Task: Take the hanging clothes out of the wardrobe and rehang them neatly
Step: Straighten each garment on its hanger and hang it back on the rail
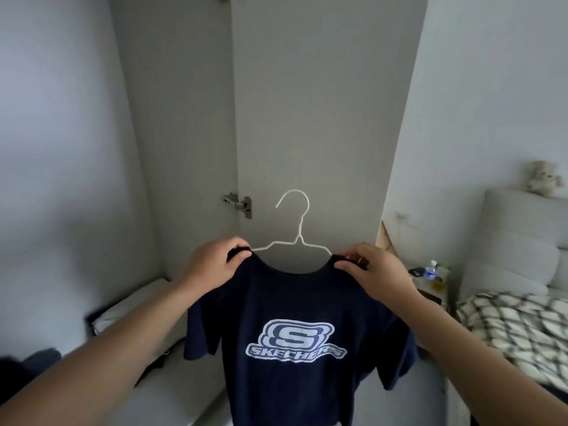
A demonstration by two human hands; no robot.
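Navy T-shirt, printed logo, on white wire hanger, held up before open wardrobe door; left hand and right hand each pinching one shoulder

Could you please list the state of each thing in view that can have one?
T-shirt: on the hanger, held up by both shoulders, logo facing the camera.
Hanger: inside the T-shirt's neck, hook free, hung on nothing.
Left hand: grip on the T-shirt's shoulder.
Right hand: grip on the other shoulder.
Wardrobe door: open, hinge showing.
Bottle: upright, capped.
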